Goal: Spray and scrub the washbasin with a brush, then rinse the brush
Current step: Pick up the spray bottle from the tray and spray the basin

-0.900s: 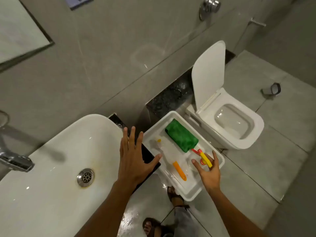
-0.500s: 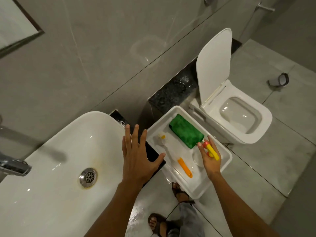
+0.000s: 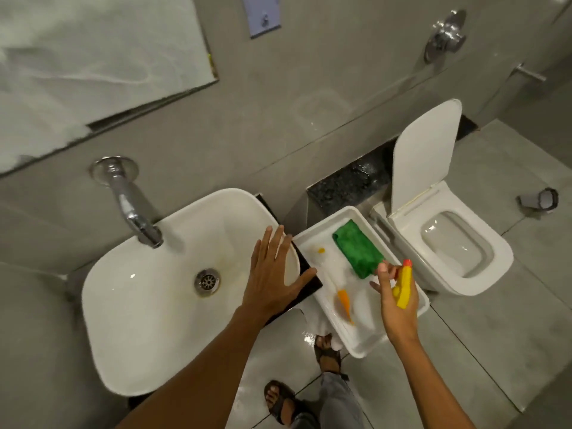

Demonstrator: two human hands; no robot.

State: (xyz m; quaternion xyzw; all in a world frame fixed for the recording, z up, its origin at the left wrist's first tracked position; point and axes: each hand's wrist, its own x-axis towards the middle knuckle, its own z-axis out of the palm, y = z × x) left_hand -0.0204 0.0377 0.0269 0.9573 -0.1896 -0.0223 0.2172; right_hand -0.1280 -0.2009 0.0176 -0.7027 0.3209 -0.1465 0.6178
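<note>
The white washbasin (image 3: 148, 305) fills the lower left, with a metal drain (image 3: 207, 281) and a chrome tap (image 3: 133, 209) above it. My left hand (image 3: 272, 270) rests flat, fingers spread, on the basin's right rim. To its right stands a white tray (image 3: 359, 345). In it lie a brush with an orange handle (image 3: 344, 303) and a green cloth (image 3: 357, 252). My right hand (image 3: 396, 298) is closed on a yellow spray bottle with an orange tip (image 3: 404, 283), held just above the tray's right side.
A white toilet (image 3: 458, 243) with its lid up stands right of the tray. A mirror (image 3: 93, 57) hangs on the grey wall above the basin. My sandalled feet (image 3: 284, 400) stand on the wet tiled floor. A small dark object (image 3: 540, 201) lies on the floor at far right.
My right hand has closed on the yellow spray bottle and lifted it off the tray. The view has tilted up toward the tap and mirror. My left hand stays on the basin rim.
</note>
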